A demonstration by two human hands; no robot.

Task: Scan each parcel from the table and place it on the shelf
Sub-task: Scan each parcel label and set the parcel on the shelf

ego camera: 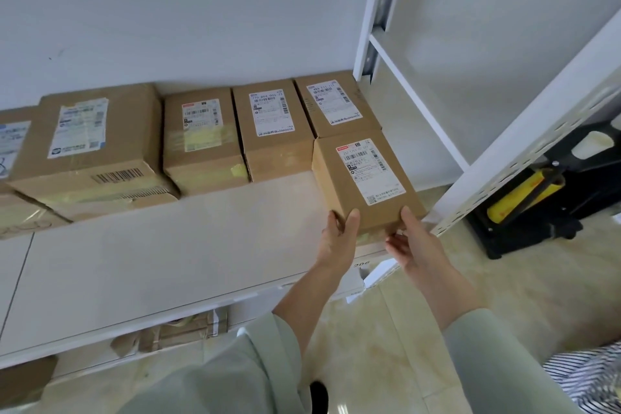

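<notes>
Parcel in hand: a small brown cardboard box with a white shipping label (364,180) sits right of centre in the frame, its far end touching the box behind it, its near end at the front edge of the shelf.
Left hand: the left hand (337,233) grips the box's near left corner, thumb on top, fingers curled underneath.
Right hand: the right hand (408,240) holds the near right corner, thumb laid along the top edge, fingers underneath and partly hidden.
Shelf: a white metal shelf with a pale board (168,262) runs from lower left to centre right; its perforated white upright (524,158) slants down the right side.
Back row: four more brown labelled cartons stand along the wall, from a large taped carton (90,148) at left to a small carton (336,106) just behind the held parcel.
Sleeves: pale green sleeves (504,366) fill the lower frame.
Floor: a black stand with a yellow roll (524,197) is at right.
</notes>
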